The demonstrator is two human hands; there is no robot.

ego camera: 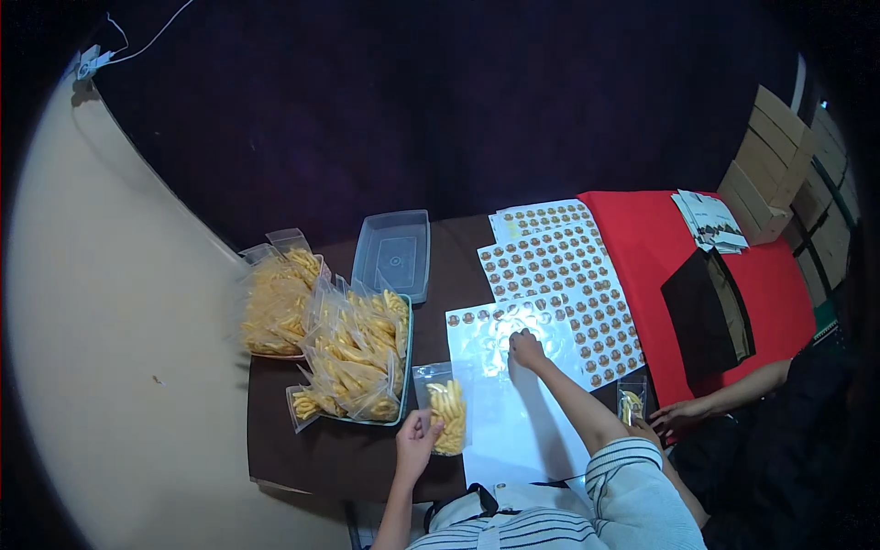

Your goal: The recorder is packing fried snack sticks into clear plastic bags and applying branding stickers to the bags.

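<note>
My left hand (415, 440) grips the lower left side of a clear zip bag (447, 412) of yellow snack sticks. The bag's right edge overlaps a large white sticker sheet (509, 433). Over the upper part of that sheet, my right hand (528, 349) has its fingers bunched close to the surface; whether a sticker is between them cannot be seen. Round brown stickers (483, 315) line the sheet's top, and below them the backing is mostly bare and shiny. More sheets full of round stickers (550, 258) lie behind and partly beneath it.
Left of my hands, a pale green tub (410, 357) overflows with filled snack bags (354, 357), beside another bag pile (278, 302). Behind is a translucent plastic lid (393, 254). At right, a co-worker's hands (677, 416) are near a small filled bag (631, 400) and a black box (708, 316) on red cloth.
</note>
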